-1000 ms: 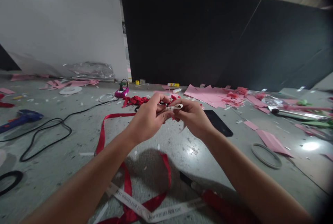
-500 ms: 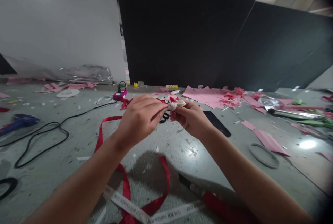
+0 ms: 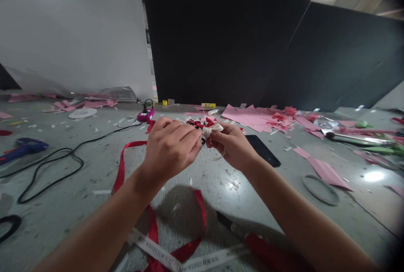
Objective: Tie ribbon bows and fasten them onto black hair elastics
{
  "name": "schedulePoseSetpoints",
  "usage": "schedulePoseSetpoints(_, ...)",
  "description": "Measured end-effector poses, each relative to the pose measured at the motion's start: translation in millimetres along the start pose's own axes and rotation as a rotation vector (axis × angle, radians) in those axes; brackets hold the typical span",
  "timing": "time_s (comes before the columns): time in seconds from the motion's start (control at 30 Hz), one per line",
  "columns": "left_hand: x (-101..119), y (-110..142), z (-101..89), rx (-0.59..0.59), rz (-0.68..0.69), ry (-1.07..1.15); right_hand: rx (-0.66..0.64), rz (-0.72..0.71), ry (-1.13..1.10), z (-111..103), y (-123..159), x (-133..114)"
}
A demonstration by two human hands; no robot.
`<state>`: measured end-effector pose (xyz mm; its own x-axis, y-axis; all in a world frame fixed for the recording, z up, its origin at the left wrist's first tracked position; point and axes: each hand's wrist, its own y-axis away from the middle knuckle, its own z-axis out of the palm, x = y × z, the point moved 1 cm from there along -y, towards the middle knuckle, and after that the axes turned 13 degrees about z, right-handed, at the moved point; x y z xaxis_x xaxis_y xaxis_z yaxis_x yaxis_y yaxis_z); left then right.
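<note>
A small knotted white ribbon (image 3: 208, 130) is held up between my two hands at mid-view. My right hand (image 3: 232, 143) pinches it between thumb and fingers, with a loose white tail hanging below. The fingers of my left hand (image 3: 172, 145) are closed together at the knot's left side; their tips are partly hidden. Behind the hands lie red and white ribbon scraps (image 3: 202, 123) and a mostly covered black loop. Under my forearms, a red ribbon (image 3: 202, 213) curls across the table beside a white printed ribbon (image 3: 154, 252) reading "BEST WISHES FOR YOU".
A blue glue gun (image 3: 23, 150) and a black cable (image 3: 78, 150) lie at left. A black phone-like slab (image 3: 263, 150) is right of my hands, near pink paper (image 3: 244, 116) and a grey ring (image 3: 320, 190). A black panel (image 3: 252, 44) stands behind the table.
My left hand has turned and lowered slightly, its fingers now lying flatter beside the knot and covering more of the black loop. The right hand keeps its pinch, almost in place.
</note>
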<state>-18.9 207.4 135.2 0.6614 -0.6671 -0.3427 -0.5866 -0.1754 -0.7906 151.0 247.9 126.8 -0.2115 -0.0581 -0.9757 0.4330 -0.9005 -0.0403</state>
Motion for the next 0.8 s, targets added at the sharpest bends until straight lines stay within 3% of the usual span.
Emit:
schedulePoseSetpoints(0.17, 9, -3, 3.7, 0.183, -0.276, 0.23, 0.01, -0.022, 0.022, 2, 2, -2)
schedulePoseSetpoints(0.3, 10, -6, 4.6, 0.213, -0.424, 0.404, 0.003, -0.053, 0.018, 1, 3, -3)
schedulePoseSetpoints(0.37, 6, -5, 4.0, 0.22, -0.374, 0.349, 0.009, -0.059, 0.007, 0, 3, -4)
schedulePoseSetpoints(0.57, 0, -4, -0.9, 0.181, 0.088, -0.019, -0.011, -0.062, -0.009, -2, 2, -4)
schedulePoseSetpoints(0.8, 5, -7, -4.8, 0.145, 0.16, -0.104, 0.0, -0.059, -0.001, -4, 1, -1)
